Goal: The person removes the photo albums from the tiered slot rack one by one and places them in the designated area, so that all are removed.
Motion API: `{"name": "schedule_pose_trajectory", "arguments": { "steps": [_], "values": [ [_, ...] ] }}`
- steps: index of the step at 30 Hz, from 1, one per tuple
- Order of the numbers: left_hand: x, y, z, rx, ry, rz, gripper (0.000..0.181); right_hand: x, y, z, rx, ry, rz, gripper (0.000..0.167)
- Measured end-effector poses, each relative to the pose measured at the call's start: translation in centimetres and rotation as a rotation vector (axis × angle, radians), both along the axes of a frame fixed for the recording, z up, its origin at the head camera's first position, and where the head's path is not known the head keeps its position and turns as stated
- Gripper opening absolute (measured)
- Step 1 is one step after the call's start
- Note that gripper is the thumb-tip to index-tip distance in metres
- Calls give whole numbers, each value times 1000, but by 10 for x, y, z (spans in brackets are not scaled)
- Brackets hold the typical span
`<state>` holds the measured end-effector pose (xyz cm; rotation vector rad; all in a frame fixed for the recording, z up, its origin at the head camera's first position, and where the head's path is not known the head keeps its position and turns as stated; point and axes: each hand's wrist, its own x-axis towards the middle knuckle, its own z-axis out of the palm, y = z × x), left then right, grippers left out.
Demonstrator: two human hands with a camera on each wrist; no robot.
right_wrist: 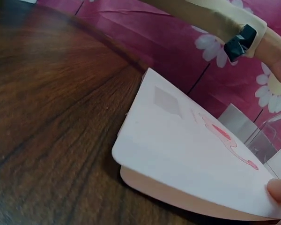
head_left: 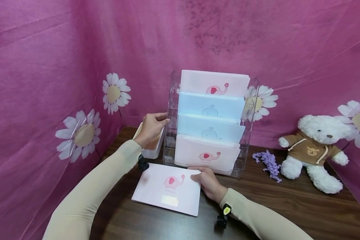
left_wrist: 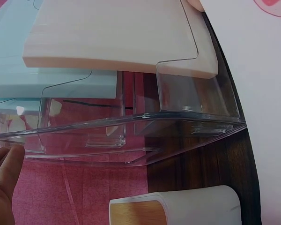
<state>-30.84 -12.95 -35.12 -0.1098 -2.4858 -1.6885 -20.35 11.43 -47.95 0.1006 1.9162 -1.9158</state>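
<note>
A clear rack stands upright with pink and blue notebooks in its tiers; the lowest is a pink elephant notebook. At the rack's left side edge, my left hand pinches the clear panel between thumb and fingers. Another pink elephant notebook lies flat on the table before the rack. My right hand holds its upper right corner, thumb on the cover; the fingers beneath are mostly hidden.
A white bin with a wood-coloured part stands left of the rack, behind my left wrist. To the right are a purple yarn bundle and a white teddy bear in a brown hoodie. Pink floral cloth hangs behind.
</note>
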Motion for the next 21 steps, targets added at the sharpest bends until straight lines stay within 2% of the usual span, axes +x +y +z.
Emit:
{"name": "schedule_pose_trajectory", "arguments": {
  "steps": [5, 12, 15, 19, 21],
  "values": [
    [0, 1, 0, -2, 1, 3, 41, -2, -2, 1, 82, 25, 12, 37],
    [-1, 1, 0, -10, -1, 5, 41, -2, -7, 0, 194, 88, -20, 35],
    [-1, 1, 0, -4, -6, 2, 40, -3, -5, -2, 311, 186, -33, 32],
    [-1, 0, 0, -5, -14, 4, 41, -5, -2, -2, 491, 370, -26, 28],
    [-1, 0, 0, -4, -17, 5, 41, -6, 0, -1, 546, 447, -12, 29]
  ]
}}
